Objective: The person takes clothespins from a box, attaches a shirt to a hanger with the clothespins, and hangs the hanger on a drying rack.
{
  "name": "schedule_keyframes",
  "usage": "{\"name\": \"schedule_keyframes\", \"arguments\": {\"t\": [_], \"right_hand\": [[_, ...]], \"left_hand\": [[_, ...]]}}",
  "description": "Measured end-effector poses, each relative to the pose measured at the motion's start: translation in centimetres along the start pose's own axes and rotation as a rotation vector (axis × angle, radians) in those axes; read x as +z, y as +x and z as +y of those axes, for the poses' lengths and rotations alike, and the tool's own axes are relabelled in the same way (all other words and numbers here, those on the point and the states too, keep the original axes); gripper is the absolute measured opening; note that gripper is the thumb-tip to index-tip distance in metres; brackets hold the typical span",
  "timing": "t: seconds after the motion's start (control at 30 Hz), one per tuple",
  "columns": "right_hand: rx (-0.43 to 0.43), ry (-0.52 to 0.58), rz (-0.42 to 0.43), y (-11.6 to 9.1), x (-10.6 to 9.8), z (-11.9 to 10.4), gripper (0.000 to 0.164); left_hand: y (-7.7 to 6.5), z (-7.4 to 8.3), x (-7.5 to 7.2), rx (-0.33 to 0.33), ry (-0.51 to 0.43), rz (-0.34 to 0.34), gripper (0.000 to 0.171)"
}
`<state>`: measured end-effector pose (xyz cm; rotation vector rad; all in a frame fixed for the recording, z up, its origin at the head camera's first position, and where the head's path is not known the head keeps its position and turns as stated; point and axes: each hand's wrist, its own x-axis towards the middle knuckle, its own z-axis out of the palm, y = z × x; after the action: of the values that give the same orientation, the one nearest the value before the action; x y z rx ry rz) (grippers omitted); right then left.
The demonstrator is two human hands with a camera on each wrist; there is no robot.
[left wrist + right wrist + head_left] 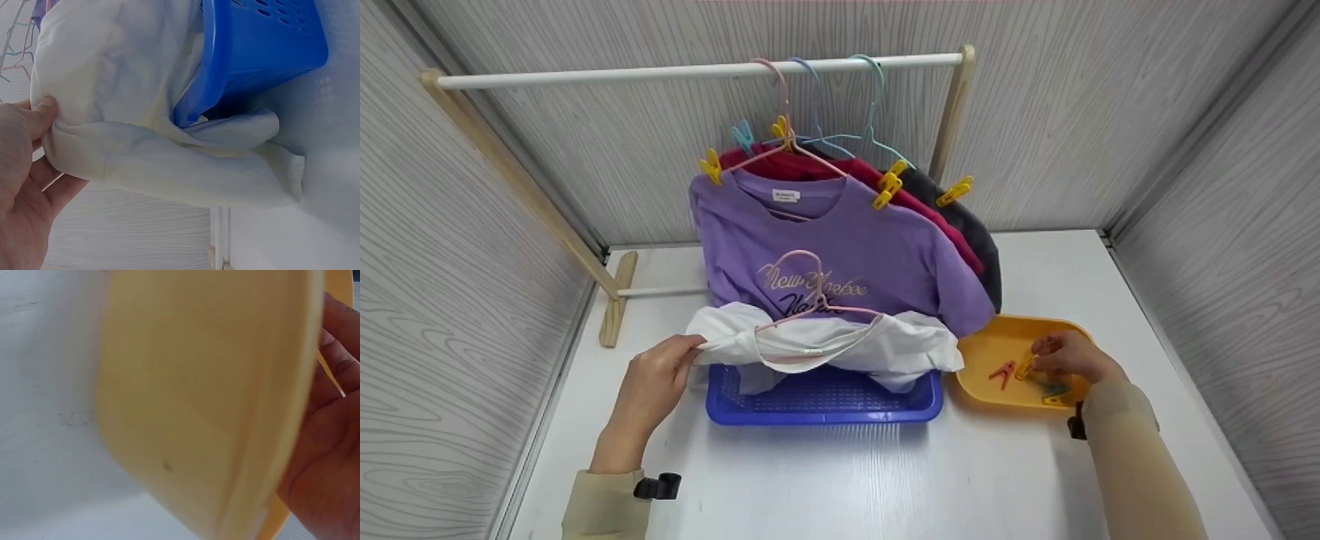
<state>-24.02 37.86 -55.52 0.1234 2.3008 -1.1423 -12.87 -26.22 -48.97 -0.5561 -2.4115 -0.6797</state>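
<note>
My left hand point(655, 382) pinches the shoulder of a white shirt point(911, 341) between thumb and fingers; the left wrist view shows its sleeve point(169, 163) hanging down. A pink hanger point(819, 289) sits inside the shirt, its hook standing free above the collar. Over at the right, my right hand point(1072, 356) reaches into a yellow tray point(979, 360) and pinches a yellow clothespin point(1024, 366). A red clothespin point(1003, 373) and a green one point(1054, 389) lie in the tray. In the right wrist view the tray wall point(208, 394) hides the fingertips.
Behind, a drying rack's white rail point(660, 73) carries a purple T-shirt point(840, 232), a red garment point(937, 217) and a dark one point(986, 247), with yellow clothespins point(711, 166) and a blue one point(743, 136) on them. A blue basket point(825, 416) stands under the white shirt.
</note>
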Motion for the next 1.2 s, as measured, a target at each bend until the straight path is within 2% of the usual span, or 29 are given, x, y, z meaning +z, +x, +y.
{"name": "schedule_keyframes", "arguments": {"t": [0.13,0.33,0.53,0.83,1.0,1.2], "right_hand": [[-0.045,0.005,0.012,-0.2,0.0,0.3,0.049],[-0.049,0.004,0.026,-0.5,-0.1,0.5,0.048],[-0.08,0.038,0.034,-1.2,-0.3,0.4,0.054],[-0.193,-0.004,0.086,-2.7,0.1,-0.8,0.055],[-0.25,0.075,0.138,-3.5,0.6,-2.1,0.048],[-0.362,0.186,0.193,-4.7,1.2,-4.2,0.041]], "left_hand": [[0.0,0.0,0.0,0.003,0.02,0.001,0.019],[-0.1,-0.2,0.1,-0.012,0.036,0.012,0.018],[0.0,-0.1,0.2,-0.02,0.048,0.041,0.017],[0.1,-0.1,0.2,-0.007,0.075,0.063,0.017],[0.1,0.2,0.3,-0.027,0.068,0.068,0.017],[0.1,0.4,0.3,-0.094,-0.019,0.066,0.019]]}}
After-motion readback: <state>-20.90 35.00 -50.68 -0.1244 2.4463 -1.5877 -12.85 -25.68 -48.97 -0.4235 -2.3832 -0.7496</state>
